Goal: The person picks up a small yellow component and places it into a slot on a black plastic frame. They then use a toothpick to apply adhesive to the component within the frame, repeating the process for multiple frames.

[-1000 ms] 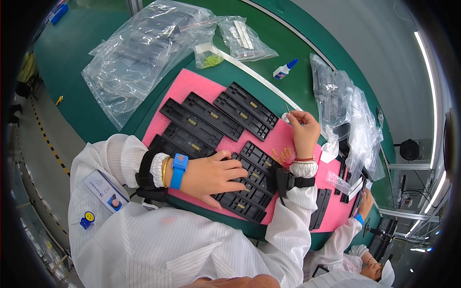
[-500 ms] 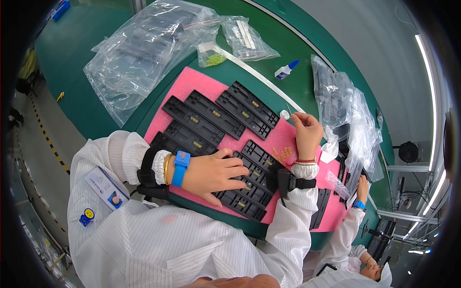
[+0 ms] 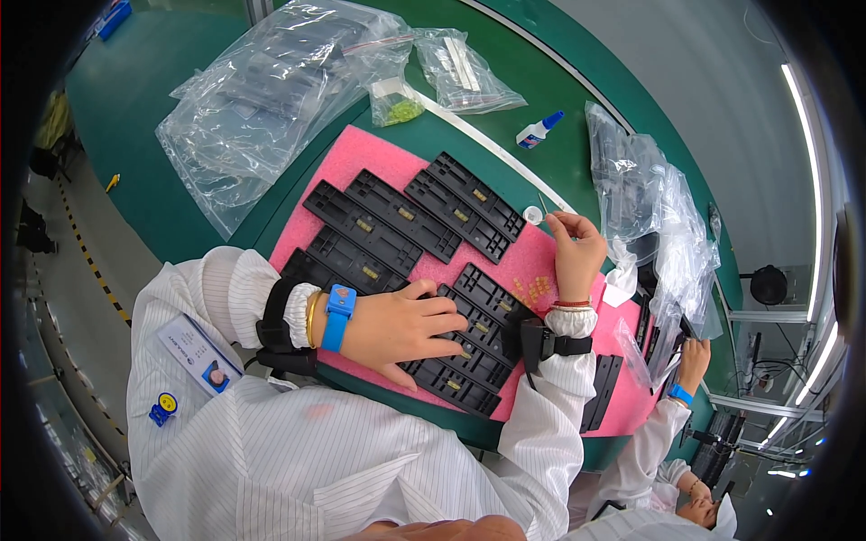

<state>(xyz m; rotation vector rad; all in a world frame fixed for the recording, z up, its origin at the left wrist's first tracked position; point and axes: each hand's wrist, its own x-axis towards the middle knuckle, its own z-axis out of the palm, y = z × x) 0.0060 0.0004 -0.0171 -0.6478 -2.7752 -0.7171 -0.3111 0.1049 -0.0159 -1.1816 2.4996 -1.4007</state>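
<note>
My left hand (image 3: 406,326) lies with fingers spread over several black ribbed plastic parts (image 3: 451,383) on the pink foam sheet (image 3: 361,149). Between thumb and fingertips, my right hand (image 3: 580,252) pinches a thin needle-like stick (image 3: 542,202), its tip pointing up and away. Just left of those fingertips sits a small round white cap (image 3: 533,215). Each black part, including the far row (image 3: 401,215), carries a small yellowish piece near its middle. Loose small yellow pieces (image 3: 537,290) lie on the foam between my right wrist and the black parts.
Clear plastic bags (image 3: 262,90) cover the far left of the green table, and more bags (image 3: 631,180) lie at right. A small white bottle with a blue cap (image 3: 539,130) lies beyond the foam. A co-worker's hand (image 3: 693,362) works at the right edge.
Both my hands stay almost in place. The co-worker's hand at the right has moved slightly right and down, and the clear plastic beside it has shifted.
</note>
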